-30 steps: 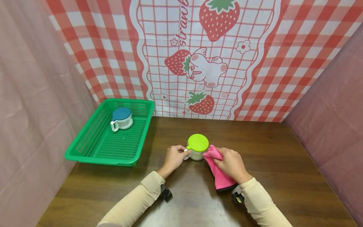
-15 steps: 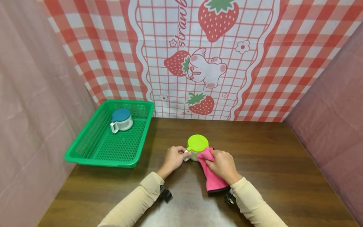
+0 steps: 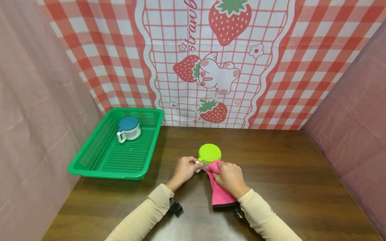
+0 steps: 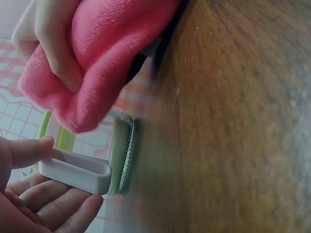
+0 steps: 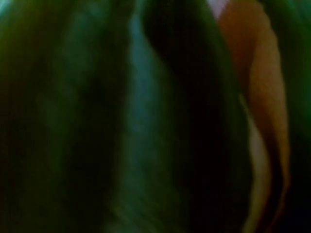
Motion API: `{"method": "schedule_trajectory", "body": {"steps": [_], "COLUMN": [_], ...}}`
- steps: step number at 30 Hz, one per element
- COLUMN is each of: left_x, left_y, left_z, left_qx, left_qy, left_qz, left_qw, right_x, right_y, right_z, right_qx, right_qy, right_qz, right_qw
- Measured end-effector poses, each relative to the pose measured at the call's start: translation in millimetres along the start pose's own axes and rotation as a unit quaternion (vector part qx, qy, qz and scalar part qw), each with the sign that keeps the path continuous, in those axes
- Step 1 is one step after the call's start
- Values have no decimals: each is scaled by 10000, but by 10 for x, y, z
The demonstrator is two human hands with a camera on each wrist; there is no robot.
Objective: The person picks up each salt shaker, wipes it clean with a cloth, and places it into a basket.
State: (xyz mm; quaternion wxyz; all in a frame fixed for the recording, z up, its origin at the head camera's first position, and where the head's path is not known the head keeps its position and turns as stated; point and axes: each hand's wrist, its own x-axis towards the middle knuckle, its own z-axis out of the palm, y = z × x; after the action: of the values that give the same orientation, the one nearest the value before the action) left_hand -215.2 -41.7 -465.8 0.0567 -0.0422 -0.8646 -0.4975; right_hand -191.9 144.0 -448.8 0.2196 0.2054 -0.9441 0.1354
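Observation:
A clear jar with a lime-green lid (image 3: 209, 153) stands upright on the table. My left hand (image 3: 184, 170) pinches its white handle (image 4: 75, 171) between thumb and fingers at the jar's left side. In my right hand (image 3: 231, 178) is a bunched pink cloth (image 3: 221, 194), touching or close against the jar's front right; its black-edged end hangs toward the near side. The left wrist view shows the cloth (image 4: 104, 53) in front of part of the jar. Dark, blurred material fills most of the right wrist view.
At the left stands a green basket (image 3: 146, 160) holding a white-handled jar with a blue lid (image 3: 128, 124). The brown wooden table (image 3: 286, 174) reaches back to a strawberry-print checked cloth (image 3: 256, 83); pink curtains hang at both sides.
My right hand and the pink cloth have moved left, from the jar's right side round to its front. My left hand still holds the handle, and the jar stands almost where it was.

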Motion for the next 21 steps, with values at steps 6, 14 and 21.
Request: {"method": "schedule_trajectory", "body": {"steps": [6, 14, 21], "left_x": [-1, -13, -26], "left_y": [25, 21, 19], "left_z": [-10, 4, 31], "left_qx": [40, 216, 302], "left_qy": [-35, 65, 252], "left_qz": [-24, 75, 91], "left_qw": [10000, 9997, 9992], "right_x": [10, 17, -21], "right_y": [-78, -106, -120], "right_z": [83, 114, 57], "right_qx": [-148, -349, -283], "right_qy": [-368, -639, -241], "right_qz": [190, 339, 538], "right_qw": [9990, 9968, 9979]}}
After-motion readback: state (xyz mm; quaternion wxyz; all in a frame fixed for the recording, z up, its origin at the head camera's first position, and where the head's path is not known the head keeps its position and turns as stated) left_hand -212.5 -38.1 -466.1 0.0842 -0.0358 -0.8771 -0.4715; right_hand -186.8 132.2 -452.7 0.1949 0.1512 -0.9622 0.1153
